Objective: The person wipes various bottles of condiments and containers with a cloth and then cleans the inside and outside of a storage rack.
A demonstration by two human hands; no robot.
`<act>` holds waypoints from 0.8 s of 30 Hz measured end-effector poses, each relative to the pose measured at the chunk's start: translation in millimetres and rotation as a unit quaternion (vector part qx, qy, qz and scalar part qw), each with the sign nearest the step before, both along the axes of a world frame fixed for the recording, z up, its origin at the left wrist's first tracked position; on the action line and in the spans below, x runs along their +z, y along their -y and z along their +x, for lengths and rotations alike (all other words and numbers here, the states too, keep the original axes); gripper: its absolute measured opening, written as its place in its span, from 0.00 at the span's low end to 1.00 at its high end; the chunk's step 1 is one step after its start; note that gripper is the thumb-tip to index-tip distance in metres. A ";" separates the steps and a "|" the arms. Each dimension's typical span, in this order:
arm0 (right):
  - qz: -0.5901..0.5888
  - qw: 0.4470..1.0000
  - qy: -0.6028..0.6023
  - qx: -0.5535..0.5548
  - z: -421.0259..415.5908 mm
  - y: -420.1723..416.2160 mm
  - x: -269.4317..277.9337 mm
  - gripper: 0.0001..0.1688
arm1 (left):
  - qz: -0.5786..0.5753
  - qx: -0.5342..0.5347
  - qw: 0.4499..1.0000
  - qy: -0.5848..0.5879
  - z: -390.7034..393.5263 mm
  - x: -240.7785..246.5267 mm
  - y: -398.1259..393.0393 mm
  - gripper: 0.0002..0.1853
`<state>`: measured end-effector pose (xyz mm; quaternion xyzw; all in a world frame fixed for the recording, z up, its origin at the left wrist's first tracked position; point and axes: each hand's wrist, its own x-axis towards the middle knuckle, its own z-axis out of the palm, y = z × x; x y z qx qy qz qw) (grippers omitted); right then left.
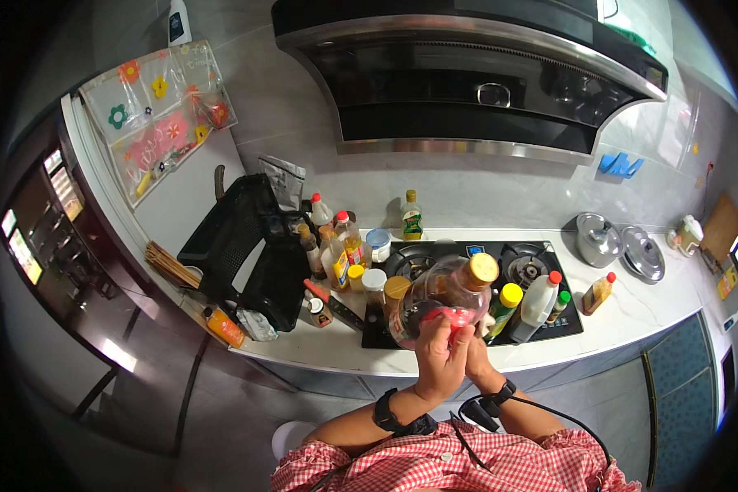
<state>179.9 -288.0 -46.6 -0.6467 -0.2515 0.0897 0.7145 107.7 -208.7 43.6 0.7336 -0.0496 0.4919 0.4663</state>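
Observation:
Both hands are together over the front of the black gas hob (pixel 566 317). A large clear plastic bottle (pixel 427 292) with a yellow cap leans up and to the right in front of them. My left hand (pixel 440 363) grips a red thing (pixel 452 320), perhaps a cloth, pressed against the bottle. Partly hidden behind it, my right hand (pixel 480 357) is at the bottle's near right side; its fingers are mostly covered. Right of the bottle stand a yellow-capped container (pixel 504 307), a white jug with a red cap (pixel 538 304) and a small green-capped bottle (pixel 558 307).
Left on the counter (pixel 320 357) are a black plastic rack (pixel 252 246), a knife with a red handle (pixel 335 304) and several sauce bottles (pixel 338 258). An oil bottle (pixel 412 218) stands behind the hob. A lidded metal pot (pixel 598 240) is at right, and a range hood (pixel 467 92) overhangs.

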 end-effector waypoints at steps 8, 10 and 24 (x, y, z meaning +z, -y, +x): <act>0.050 0.996 0.048 -0.054 -16.7 -10.8 25.8 0.27 | -0.228 -0.261 0.934 -0.087 -33.6 9.5 -56.3 0.12; -0.098 0.941 0.305 -0.107 -5.5 3.5 51.8 0.26 | -0.248 -0.374 0.879 -0.162 -32.3 6.4 -80.6 0.17; 0.123 0.892 -0.300 0.315 17.7 -1.3 11.7 0.32 | -0.500 -0.375 0.776 -0.084 -0.7 44.4 -90.2 0.37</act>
